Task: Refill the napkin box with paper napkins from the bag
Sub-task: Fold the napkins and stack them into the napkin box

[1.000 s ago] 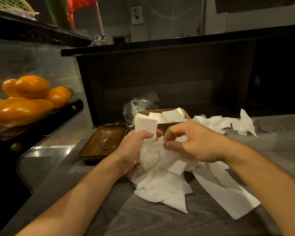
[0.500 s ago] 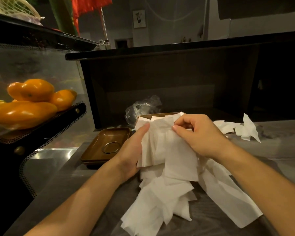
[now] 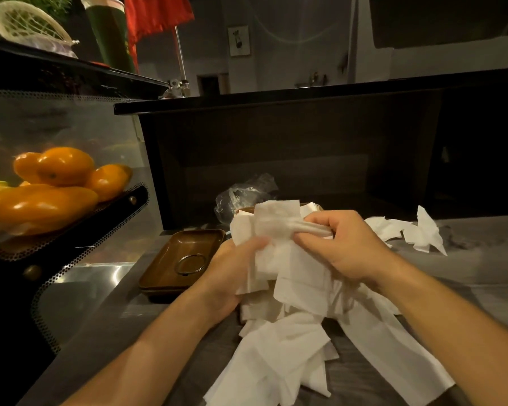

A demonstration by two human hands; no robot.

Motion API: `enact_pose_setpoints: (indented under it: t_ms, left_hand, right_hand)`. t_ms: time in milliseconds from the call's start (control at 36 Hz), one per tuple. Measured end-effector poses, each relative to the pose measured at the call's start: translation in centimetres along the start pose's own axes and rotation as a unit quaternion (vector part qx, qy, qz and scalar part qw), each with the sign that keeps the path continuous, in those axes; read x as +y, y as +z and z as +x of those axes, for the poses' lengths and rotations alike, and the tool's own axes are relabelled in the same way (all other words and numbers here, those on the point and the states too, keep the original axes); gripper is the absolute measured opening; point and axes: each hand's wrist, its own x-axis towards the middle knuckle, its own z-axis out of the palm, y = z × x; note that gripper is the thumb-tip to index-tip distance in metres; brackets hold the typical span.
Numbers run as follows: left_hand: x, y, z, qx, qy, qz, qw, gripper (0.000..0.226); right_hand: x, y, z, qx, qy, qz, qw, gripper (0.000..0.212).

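Observation:
Both hands hold a bunch of white paper napkins (image 3: 279, 230) raised above the grey counter. My left hand (image 3: 229, 273) grips the bunch from the left side. My right hand (image 3: 343, 247) pinches its upper part from the right. More napkins (image 3: 276, 361) trail down from the bunch onto the counter. The brown napkin box (image 3: 242, 210) is almost hidden behind the bunch; only a corner of its rim shows. A crumpled clear plastic bag (image 3: 244, 191) lies just behind the box.
A brown tray (image 3: 165, 271) with a metal ring (image 3: 190, 263) sits left of my hands. Loose napkins (image 3: 411, 230) lie at the right on the counter (image 3: 467, 273). A perforated metal stand with oranges (image 3: 59, 177) is at the left. A dark raised counter wall (image 3: 276, 148) stands behind.
My hands lifted the napkin bunch off the counter and up in front of the box. My right hand's grip shifted to the bunch's upper right.

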Motion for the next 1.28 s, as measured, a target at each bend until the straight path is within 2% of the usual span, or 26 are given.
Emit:
enact_pose_setpoints:
  t_ms: [56, 111, 167, 222, 278, 333, 444, 528, 583, 667, 778, 833, 889, 944, 1083, 1278]
  left_hand:
    - [0.2, -0.4, 0.1, -0.02, -0.017, -0.048, 0.999, 0.032]
    - [0.5, -0.6, 0.0, -0.038, -0.034, -0.089, 0.995, 0.046]
    - [0.8, -0.4, -0.2, -0.069, -0.04, -0.101, 0.992, 0.054]
    - [0.9, -0.1, -0.3, -0.092, -0.038, -0.104, 0.99, 0.057]
    - [0.7, 0.1, -0.3, -0.103, -0.044, -0.107, 0.988, 0.056]
    - [0.6, 0.3, -0.2, -0.11, -0.059, -0.105, 0.987, 0.06]
    - [0.6, 0.4, -0.2, -0.133, -0.06, -0.095, 0.985, 0.067]
    - [0.6, 0.5, -0.4, -0.14, -0.064, -0.072, 0.985, 0.049]
    - [0.3, 0.4, -0.2, -0.113, -0.069, -0.057, 0.99, 0.04]
    - [0.0, 0.2, 0.1, -0.054, -0.048, -0.045, 0.996, 0.024]
    - [-0.1, -0.1, 0.3, -0.034, -0.038, -0.048, 0.998, 0.017]
    - [-0.1, -0.2, 0.2, -0.038, -0.036, -0.041, 0.998, 0.02]
    - [0.1, -0.2, 0.0, -0.054, -0.033, -0.026, 0.998, 0.028]
    - [0.2, 0.0, -0.2, -0.085, -0.029, -0.011, 0.996, 0.038]
    - [0.3, 0.8, -0.6, -0.125, -0.046, -0.048, 0.99, 0.046]
    - [0.3, 0.6, -0.3, -0.153, -0.078, -0.071, 0.983, 0.068]
  right_hand:
    - [-0.7, -0.5, -0.2, -0.019, 0.03, 0.094, 0.995, 0.01]
    - [-1.7, -1.2, -0.6, -0.084, 0.041, 0.201, 0.975, 0.017]
    - [-2.3, -1.2, -0.9, -0.138, 0.051, 0.233, 0.961, 0.027]
    - [-2.3, -0.4, -0.7, -0.145, 0.056, 0.186, 0.97, 0.022]
    - [-2.0, 0.5, -0.4, -0.114, 0.052, 0.087, 0.988, 0.014]
    - [-1.4, 1.2, 0.0, -0.082, 0.046, 0.01, 0.996, 0.014]
    - [-0.9, 1.5, 0.3, -0.057, 0.033, -0.03, 0.997, 0.015]
    - [-0.7, 1.4, 0.2, -0.052, 0.025, -0.033, 0.998, 0.011]
    - [-0.7, 1.5, 0.3, -0.04, 0.017, -0.03, 0.999, 0.008]
    - [-0.5, 1.5, 0.5, -0.006, 0.017, -0.048, 0.999, 0.021]
    - [-0.5, 0.5, 0.4, 0.025, -0.029, -0.079, 0.996, 0.004]
    - [-1.1, -0.5, 0.0, -0.019, -0.05, -0.024, 0.998, 0.005]
    - [-2.0, -1.3, -0.5, -0.103, -0.053, 0.088, 0.989, 0.011]
    - [-2.4, -1.2, -0.8, -0.135, -0.06, 0.126, 0.981, 0.016]
    - [-1.7, 1.2, 0.2, -0.022, -0.122, 0.014, 0.992, 0.008]
    - [-1.1, 2.1, 0.6, 0.01, -0.121, 0.008, 0.993, 0.005]
